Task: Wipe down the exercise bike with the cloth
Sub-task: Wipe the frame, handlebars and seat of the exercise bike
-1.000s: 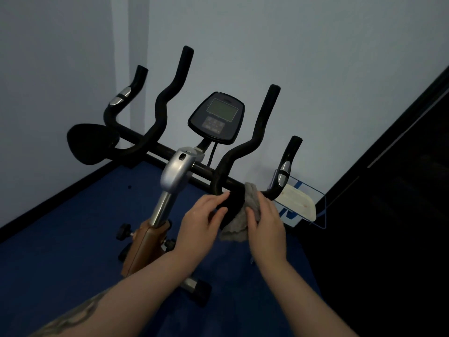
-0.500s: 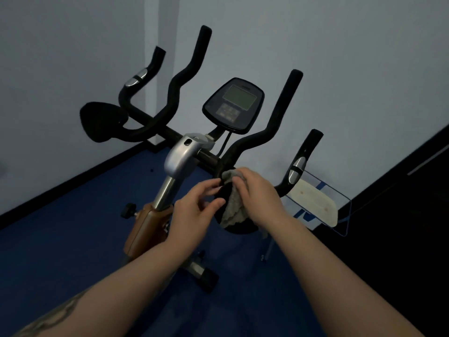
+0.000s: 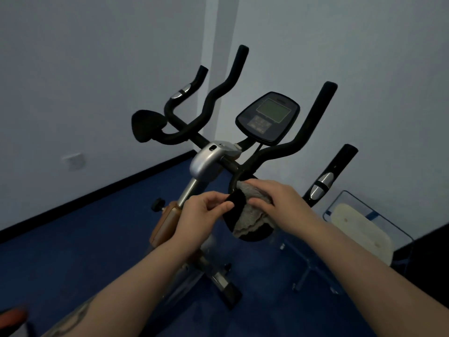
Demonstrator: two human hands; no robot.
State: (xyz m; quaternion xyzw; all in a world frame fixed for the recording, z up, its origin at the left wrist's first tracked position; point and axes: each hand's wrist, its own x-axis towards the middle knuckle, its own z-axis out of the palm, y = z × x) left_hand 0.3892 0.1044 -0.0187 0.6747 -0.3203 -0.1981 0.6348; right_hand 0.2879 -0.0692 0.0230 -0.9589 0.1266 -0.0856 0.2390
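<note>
**Both hands on the right elbow pad, cloth in the middle of it**

Right hand (image 3: 274, 203) is clamped down on the grey cloth (image 3: 250, 215), fingers curled over the top of it and the thumb tucked under on the near side, pressing the cloth onto the black elbow pad (image 3: 252, 233) on the right side of the exercise bike (image 3: 206, 164). A ragged edge of the cloth hangs out below the hand and drapes over the pad, so only the pad's lower rim shows under it.

Left hand (image 3: 201, 210) is right next to it, pinching the left edge of that same pad between thumb and fingers. Looks like it's got just the pad and not the cloth, but honestly the black foam against the dark room makes that hard to call.

Rest of the bike: handlebars (image 3: 218, 93) stick up behind the hands, two long black horns in the middle and two shorter grips with silver sensor bands on the outside. Console (image 3: 267, 117) with its greenish screen sits between the horns, tilted toward the camera. Matching left elbow pad (image 3: 145, 125) is well apart from both hands. Silver stem (image 3: 206, 161) runs down to an orange-brown frame cover (image 3: 165, 227).

Blue floor (image 3: 73, 251), pale walls (image 3: 97, 57). Off to the right there's a clear rack thing with a whitish panel (image 3: 359, 227) on it, near the wall.
</note>
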